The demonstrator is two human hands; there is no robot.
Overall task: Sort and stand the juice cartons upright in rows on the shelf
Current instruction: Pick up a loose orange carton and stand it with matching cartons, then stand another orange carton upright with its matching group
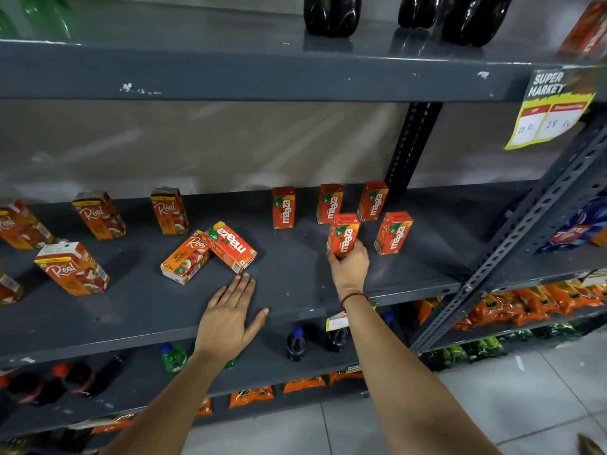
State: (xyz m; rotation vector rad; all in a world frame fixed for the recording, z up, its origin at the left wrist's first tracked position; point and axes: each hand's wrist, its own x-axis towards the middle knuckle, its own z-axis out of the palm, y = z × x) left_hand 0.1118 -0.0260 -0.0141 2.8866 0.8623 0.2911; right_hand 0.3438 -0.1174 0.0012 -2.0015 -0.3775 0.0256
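My right hand (348,266) grips the base of an upright orange Maaza carton (343,234) on the grey shelf (295,290). Three Maaza cartons (329,203) stand in a row behind it, and another (393,232) stands to its right. My left hand (227,318) lies flat and open on the shelf, fingertips just short of a Maaza carton lying on its side (230,246). A Real apple carton (185,257) lies flat against that one. Several Real cartons (73,268) stand upright to the left.
Dark bottles (331,13) stand on the shelf above. A yellow price tag (551,106) hangs at upper right. A perforated upright post (512,238) crosses on the right. Bottles (295,343) and orange snack packs (512,307) fill the lower shelves.
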